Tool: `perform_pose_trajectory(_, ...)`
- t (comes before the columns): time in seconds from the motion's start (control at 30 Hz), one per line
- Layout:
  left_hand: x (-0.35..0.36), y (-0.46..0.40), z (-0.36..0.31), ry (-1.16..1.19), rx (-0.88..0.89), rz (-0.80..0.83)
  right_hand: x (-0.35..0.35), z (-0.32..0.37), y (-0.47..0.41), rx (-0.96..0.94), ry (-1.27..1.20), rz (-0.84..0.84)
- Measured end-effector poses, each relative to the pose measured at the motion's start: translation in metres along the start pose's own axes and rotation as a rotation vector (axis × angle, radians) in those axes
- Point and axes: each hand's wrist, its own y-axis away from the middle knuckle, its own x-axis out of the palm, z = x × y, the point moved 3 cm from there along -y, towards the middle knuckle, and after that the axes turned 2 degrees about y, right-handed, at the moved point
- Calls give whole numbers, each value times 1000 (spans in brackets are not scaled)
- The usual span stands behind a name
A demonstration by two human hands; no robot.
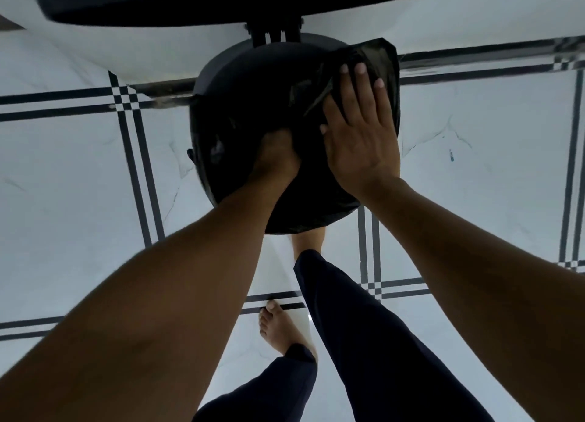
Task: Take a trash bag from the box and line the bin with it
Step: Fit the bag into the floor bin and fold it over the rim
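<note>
A round black bin stands on the floor right in front of me. A black trash bag is draped into it, and one wrinkled corner sticks up past the far right rim. My left hand is pushed down into the bag inside the bin, its fingers hidden in the dark plastic. My right hand lies flat on the bag at the right rim, fingers straight and slightly apart, pressing the plastic against the bin. The box of bags is not in view.
The bin's black lid stands open at the top of the frame, above its hinge. One bare foot is at the bin's base and the other is behind it on white tiles with dark stripes. A white wall rises behind the bin.
</note>
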Motion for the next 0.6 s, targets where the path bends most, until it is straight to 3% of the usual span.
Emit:
perform_pose_trajectory(0.07, 10, -16, 18, -79, -168, 233, 1, -1, 0, -2, 11, -4)
perform_pose_trajectory(0.17, 13, -25, 32, -68, -182, 311, 2, -1, 0, -9, -5, -29)
perform_pose_trajectory(0.23, 10, -21, 34, 8, -155, 228, 1, 0, 1, -12, -18, -38)
perform_pose_trajectory(0.33, -3, -5, 33, 42, -131, -135, -2, 0, 1, -1, -25, -35)
perform_pose_trajectory(0.43, -4, 8, 28, 19, 58, -476, -1, 0, 1, 0, -41, -24)
perform_pose_trajectory(0.5, 1, 12, 16, 186, 185, -456, -1, 0, 2, 2, -47, -26)
perform_pose_trajectory(0.6, 13, 1, -2, 281, 91, -195, 2, 0, 2, 0, -47, -36)
